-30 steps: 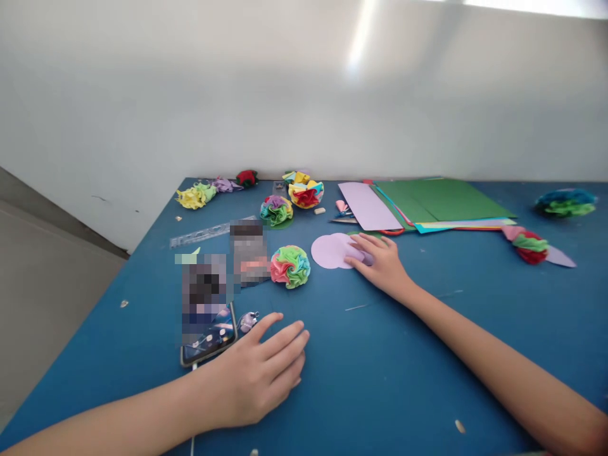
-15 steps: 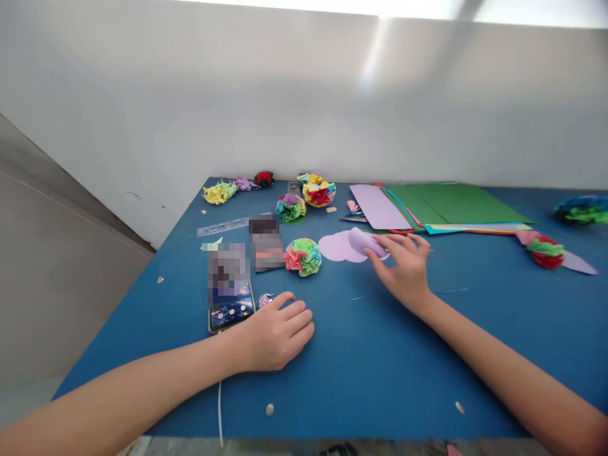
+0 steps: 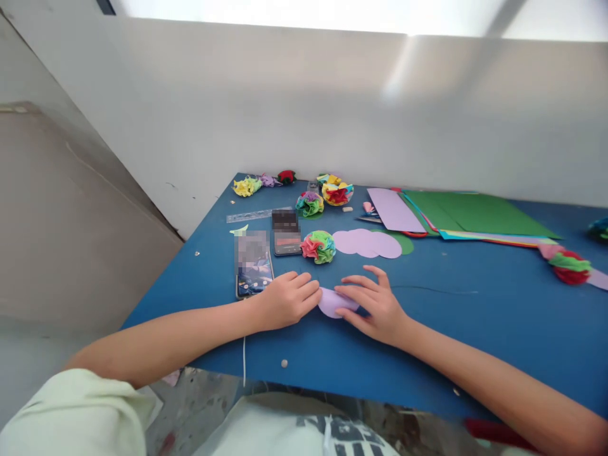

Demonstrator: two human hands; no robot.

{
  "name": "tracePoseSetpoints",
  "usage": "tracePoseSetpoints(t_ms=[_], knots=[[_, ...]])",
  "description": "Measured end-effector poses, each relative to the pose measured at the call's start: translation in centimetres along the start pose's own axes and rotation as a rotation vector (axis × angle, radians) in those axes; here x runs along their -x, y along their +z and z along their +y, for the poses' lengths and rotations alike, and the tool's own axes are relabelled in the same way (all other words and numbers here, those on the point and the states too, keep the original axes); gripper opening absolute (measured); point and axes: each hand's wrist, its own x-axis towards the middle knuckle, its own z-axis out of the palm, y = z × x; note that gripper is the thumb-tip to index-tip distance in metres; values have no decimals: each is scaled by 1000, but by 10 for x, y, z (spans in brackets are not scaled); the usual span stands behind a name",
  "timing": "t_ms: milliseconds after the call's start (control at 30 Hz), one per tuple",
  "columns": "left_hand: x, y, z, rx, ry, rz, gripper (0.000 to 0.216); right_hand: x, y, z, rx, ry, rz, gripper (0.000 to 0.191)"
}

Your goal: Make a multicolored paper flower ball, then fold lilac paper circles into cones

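A lilac paper circle [image 3: 332, 302] lies on the blue table [image 3: 475, 316] near its front edge, between my two hands. My left hand [image 3: 287, 299] rests with curled fingers at the circle's left rim, touching it. My right hand [image 3: 373, 305] lies over its right side, fingers stretched out and pressing it down. Several more lilac circles [image 3: 365, 243] lie overlapped farther back, beside a multicoloured paper flower [image 3: 319, 246].
A phone [image 3: 254, 272] with a white cable lies left of my left hand, a second dark device [image 3: 286, 235] and a clear ruler [image 3: 256, 215] behind it. Paper flowers [image 3: 310, 203] sit along the back edge. Coloured paper sheets [image 3: 475, 214] lie back right. Another flower [image 3: 567, 266] sits far right.
My right hand picked one lilac circle off the pile and brought it toward me, down onto the table. My left hand shifted right to meet it. The camera tilted back.
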Motion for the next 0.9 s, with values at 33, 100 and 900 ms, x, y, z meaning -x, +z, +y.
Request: tracePoseSetpoints(t_ms=[33, 100, 900], knots=[[0, 0, 0, -9, 9, -8, 24, -1, -1, 0, 0, -25, -18, 32], [0, -1, 1, -32, 26, -23, 23, -2, -3, -2, 7, -86, -38, 48], [-3, 2, 8, 423, -191, -164, 20, 6, -1, 1, 132, -221, -40, 29]])
